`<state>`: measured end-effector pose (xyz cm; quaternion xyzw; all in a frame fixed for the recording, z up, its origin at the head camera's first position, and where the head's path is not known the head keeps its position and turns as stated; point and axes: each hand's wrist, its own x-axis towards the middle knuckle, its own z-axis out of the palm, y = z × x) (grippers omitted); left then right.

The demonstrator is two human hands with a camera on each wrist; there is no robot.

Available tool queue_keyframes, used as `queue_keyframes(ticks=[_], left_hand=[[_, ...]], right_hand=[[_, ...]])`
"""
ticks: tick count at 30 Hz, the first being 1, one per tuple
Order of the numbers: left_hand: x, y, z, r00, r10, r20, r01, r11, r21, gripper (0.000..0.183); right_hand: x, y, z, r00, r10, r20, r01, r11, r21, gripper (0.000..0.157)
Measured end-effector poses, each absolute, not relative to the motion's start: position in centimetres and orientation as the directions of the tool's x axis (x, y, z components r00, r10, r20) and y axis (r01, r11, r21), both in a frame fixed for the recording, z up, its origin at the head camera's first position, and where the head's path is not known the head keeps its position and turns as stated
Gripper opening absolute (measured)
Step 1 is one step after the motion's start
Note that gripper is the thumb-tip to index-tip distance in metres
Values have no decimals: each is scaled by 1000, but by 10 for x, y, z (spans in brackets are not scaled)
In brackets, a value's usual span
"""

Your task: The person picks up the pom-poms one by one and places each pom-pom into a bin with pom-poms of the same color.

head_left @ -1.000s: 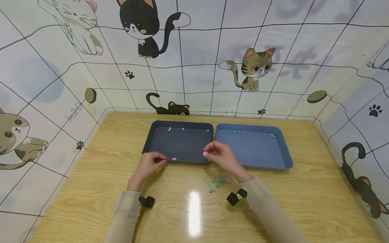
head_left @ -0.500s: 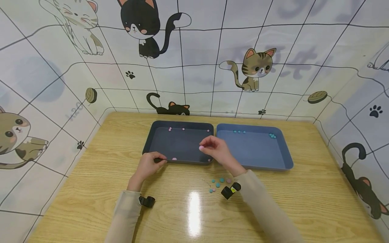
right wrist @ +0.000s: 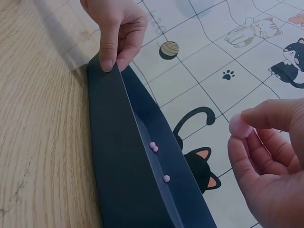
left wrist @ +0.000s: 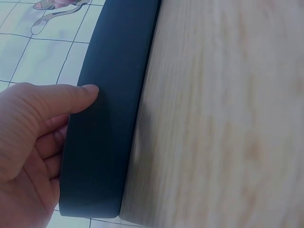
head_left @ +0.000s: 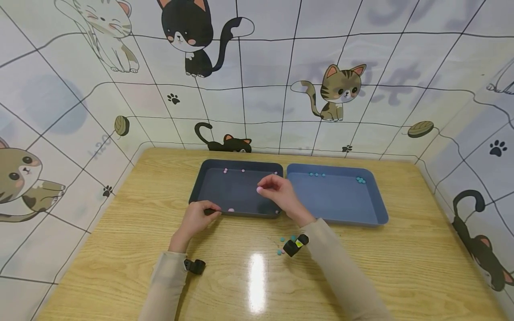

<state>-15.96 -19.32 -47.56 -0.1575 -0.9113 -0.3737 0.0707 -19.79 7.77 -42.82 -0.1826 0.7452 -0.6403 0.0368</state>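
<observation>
My left hand (head_left: 198,218) pinches the near rim of a dark tray (head_left: 225,189) at its left corner; in the left wrist view the thumb (left wrist: 85,97) lies on the tray's outer wall. Over the right part of that tray, my right hand (head_left: 282,192) holds a pink ball (right wrist: 240,126) between thumb and fingertips. Several smaller pink balls lie inside the dark tray, among them a pair (right wrist: 153,147) by the far wall. One larger pink ball (head_left: 230,210) sits at its near wall.
To the right stands a blue tray (head_left: 333,196) with several teal balls (head_left: 361,180) along its far side. Loose teal balls (head_left: 279,253) and a pink one lie on the wooden table (head_left: 225,276), partly covered by the right wrist's camera (head_left: 295,246). Cat-patterned walls (head_left: 265,102) enclose the table.
My right hand has moved left and away from me, carrying the pink ball from the dark tray's near right corner further over the tray. The left hand has stayed on the rim.
</observation>
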Motion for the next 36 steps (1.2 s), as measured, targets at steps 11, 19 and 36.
queue_keyframes(ticks=[11, 19, 36], left_hand=[[-161, -194, -477, -943, 236, 236, 333, 658, 675, 6], [-161, -193, -475, -940, 237, 246, 342, 662, 667, 7], [-160, -194, -474, -939, 236, 250, 343, 671, 658, 6]], right_hand=[[-215, 69, -429, -944, -284, 167, -198, 85, -976, 19], [-223, 64, -421, -950, -280, 141, -176, 104, -979, 18], [-241, 47, -429, -966, -249, 69, -92, 83, -992, 18]])
